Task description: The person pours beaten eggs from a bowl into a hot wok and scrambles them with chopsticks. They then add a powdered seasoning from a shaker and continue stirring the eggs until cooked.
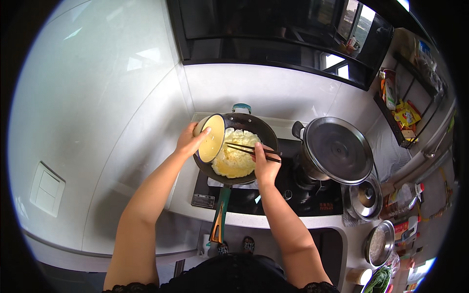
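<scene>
My left hand (190,141) grips a bowl (213,141) with a yellowish inside and a dark blue rim, tipped on its side over the left part of a wok (270,132). A thin film of liquid glistens inside the bowl. Between the fingers of my right hand (266,166) is a pair of dark chopsticks (240,147), their tips at the egg. Pale yellow egg (236,164), puffed and whitish at its edges, spreads over the wok's bottom. The wok's green and copper-coloured handle (220,214) points towards me.
A large lidded pot (339,150) stands on the right side of the black glass gas hob (234,208). Further right are a steel lid (366,196), an oil bottle (401,199), a metal bowl (379,243) and green vegetables (379,280). A black range hood (274,51) overhangs the back.
</scene>
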The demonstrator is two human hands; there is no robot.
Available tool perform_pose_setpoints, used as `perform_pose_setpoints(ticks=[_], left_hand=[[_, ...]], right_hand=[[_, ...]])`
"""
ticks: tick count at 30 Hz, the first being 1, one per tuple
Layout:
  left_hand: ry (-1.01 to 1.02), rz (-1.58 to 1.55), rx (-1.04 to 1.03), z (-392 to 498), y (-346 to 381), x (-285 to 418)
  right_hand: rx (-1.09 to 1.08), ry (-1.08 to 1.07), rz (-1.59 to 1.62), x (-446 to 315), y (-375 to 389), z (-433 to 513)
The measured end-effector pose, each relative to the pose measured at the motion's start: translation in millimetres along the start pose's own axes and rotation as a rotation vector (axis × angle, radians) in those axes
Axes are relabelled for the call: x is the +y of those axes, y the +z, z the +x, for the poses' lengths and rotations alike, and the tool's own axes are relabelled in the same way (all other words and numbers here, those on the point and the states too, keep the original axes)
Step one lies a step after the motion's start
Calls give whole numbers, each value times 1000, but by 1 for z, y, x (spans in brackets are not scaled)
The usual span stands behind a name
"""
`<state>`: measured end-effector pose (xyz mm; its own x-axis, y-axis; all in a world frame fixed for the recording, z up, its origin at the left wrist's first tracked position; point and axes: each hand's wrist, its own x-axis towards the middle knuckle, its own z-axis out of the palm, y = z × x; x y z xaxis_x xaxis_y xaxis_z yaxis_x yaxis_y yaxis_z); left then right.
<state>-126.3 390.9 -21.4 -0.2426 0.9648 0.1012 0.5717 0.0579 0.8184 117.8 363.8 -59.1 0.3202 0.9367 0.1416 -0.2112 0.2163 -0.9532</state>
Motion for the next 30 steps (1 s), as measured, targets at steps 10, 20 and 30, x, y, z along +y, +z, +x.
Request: perform_pose_setpoints(ticks=[10,20,30], left_hand=[[-158,-192,-2,-10,-8,9],[-21,-170,44,-15,3,42],[28,13,72,-15,11,49]], right_hand=[[164,198,61,14,9,-34],[223,81,208,27,-4,-63],[176,48,96,38,-30,-18]])
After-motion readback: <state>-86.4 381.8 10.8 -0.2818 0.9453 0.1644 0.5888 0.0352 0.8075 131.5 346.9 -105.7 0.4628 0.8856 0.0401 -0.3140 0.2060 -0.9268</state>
